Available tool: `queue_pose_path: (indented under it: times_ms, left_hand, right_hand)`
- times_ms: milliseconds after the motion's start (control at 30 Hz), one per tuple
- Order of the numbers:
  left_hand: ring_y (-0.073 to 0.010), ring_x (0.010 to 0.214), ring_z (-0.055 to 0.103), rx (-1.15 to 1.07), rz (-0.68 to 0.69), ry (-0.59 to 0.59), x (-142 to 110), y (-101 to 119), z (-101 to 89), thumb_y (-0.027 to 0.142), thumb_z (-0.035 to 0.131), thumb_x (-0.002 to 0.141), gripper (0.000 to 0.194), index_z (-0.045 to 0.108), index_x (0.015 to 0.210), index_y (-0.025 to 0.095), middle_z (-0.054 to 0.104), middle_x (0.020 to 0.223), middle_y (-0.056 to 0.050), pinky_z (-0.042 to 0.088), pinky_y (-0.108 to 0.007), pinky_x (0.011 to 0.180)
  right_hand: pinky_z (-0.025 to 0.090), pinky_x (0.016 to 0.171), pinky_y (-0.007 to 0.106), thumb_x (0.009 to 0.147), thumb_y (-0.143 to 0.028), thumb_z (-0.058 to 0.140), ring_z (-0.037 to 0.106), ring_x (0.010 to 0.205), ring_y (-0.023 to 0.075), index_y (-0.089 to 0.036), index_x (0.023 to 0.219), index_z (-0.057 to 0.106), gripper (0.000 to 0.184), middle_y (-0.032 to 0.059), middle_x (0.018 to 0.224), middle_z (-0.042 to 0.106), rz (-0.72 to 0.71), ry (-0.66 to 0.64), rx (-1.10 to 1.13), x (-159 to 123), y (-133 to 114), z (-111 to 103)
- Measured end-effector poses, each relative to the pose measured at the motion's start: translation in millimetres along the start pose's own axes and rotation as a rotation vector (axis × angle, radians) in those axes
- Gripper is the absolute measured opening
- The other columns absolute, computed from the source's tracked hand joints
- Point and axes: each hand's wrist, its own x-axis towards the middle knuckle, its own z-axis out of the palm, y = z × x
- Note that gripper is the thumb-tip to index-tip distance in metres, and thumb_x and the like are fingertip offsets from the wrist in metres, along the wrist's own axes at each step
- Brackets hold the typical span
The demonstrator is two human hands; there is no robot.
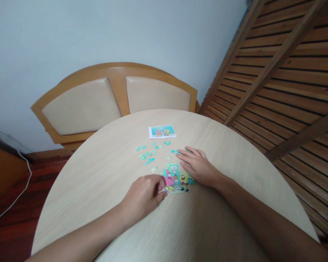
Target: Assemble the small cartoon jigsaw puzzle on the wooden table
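A partly joined jigsaw puzzle (176, 180) lies on the table, showing a pink starfish, a pale figure and a yellow square character on teal. At its left edge, my left hand (147, 189) has curled fingers and thumb closing on the border; whether a loose piece is between them is hidden. My right hand (195, 164) lies over the puzzle's upper right side, fingers stretched out. Its fingertips reach the teal pieces (174, 151) just above the puzzle. More loose jigsaw pieces (150, 154) are scattered beyond my left hand.
A reference picture card (162, 131) lies farther back on the round pale table (98, 182). Behind the table stands a wooden bench with cream padded panels (82, 105). A slatted wooden screen (276, 80) rises on the right, and a white cable (28, 178) hangs at left.
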Motion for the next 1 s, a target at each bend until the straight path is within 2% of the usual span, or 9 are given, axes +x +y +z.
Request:
queue_pose_path:
  times_ms: [200, 400, 533, 667, 800, 1000]
  left_hand:
    - [-0.0162, 0.07, 0.058, 0.012, -0.024, 0.008, 1.6, 3.3, -0.2, 0.024, 0.065, 0.082, 0.006, 0.06, 0.084, 0.021, 0.065, 0.077, 0.002, 0.036, -0.026, 0.063]
    - [-0.0169, 0.072, 0.059, 0.022, 0.005, 0.028, 2.3, 4.5, -0.2, 0.024, 0.065, 0.083, 0.005, 0.062, 0.086, 0.022, 0.066, 0.078, 0.001, 0.038, -0.026, 0.065]
    - [-0.0167, 0.071, 0.06, 0.029, 0.03, 0.031, 1.4, 4.5, -0.3, 0.024, 0.066, 0.082, 0.007, 0.064, 0.088, 0.022, 0.066, 0.077, 0.001, 0.039, -0.026, 0.064]
    - [-0.017, 0.073, 0.06, 0.023, 0.093, 0.045, 0.7, 4.1, -0.6, 0.023, 0.065, 0.083, 0.013, 0.067, 0.096, 0.023, 0.066, 0.078, 0.001, 0.042, -0.027, 0.066]
    - [-0.0181, 0.076, 0.061, 0.033, 0.14, 0.029, -0.1, 3.3, -1.5, 0.024, 0.064, 0.087, 0.01, 0.07, 0.094, 0.023, 0.067, 0.081, -0.001, 0.044, -0.028, 0.068]
    - [-0.0198, 0.083, 0.063, 0.133, 0.19, 0.02, -2.5, 3.1, -2.9, 0.025, 0.061, 0.092, 0.014, 0.073, 0.097, 0.025, 0.068, 0.086, -0.002, 0.049, -0.03, 0.073]
  right_hand:
    - [0.036, 0.107, 0.052, 0.098, -0.033, 0.054, 0.051, 0.13, 0.0296, -0.024, 0.117, 0.07, 0.026, 0.0061, 0.128, 0.069, -0.15, 0.017, 0.122, -6.4, -16.4, -12.4]
    - [0.042, 0.101, 0.044, 0.089, -0.03, 0.066, 0.059, 0.117, 0.0267, -0.023, 0.114, 0.071, 0.026, 0.0074, 0.119, 0.071, -0.303, -0.012, 0.239, -11.5, -30.6, -8.9]
    - [0.044, 0.099, 0.041, 0.088, -0.027, 0.068, 0.06, 0.111, 0.024, -0.024, 0.112, 0.071, 0.025, 0.0073, 0.117, 0.07, -0.316, -0.03, 0.268, -12.1, -32.9, -5.8]
    - [0.044, 0.099, 0.042, 0.089, -0.027, 0.067, 0.06, 0.11, 0.0241, -0.024, 0.112, 0.07, 0.023, 0.0074, 0.116, 0.069, -0.302, -0.046, 0.276, -12.7, -33.9, -6.9]
    - [0.044, 0.1, 0.043, 0.09, -0.026, 0.066, 0.06, 0.11, 0.0245, -0.024, 0.113, 0.07, 0.024, 0.0079, 0.118, 0.069, -0.297, -0.06, 0.28, -13.3, -34.6, -8.8]
    - [0.044, 0.1, 0.042, 0.089, -0.026, 0.066, 0.06, 0.111, 0.0242, -0.023, 0.113, 0.069, 0.025, 0.0081, 0.118, 0.069, -0.311, -0.053, 0.287, -14.8, -32.9, -8.0]
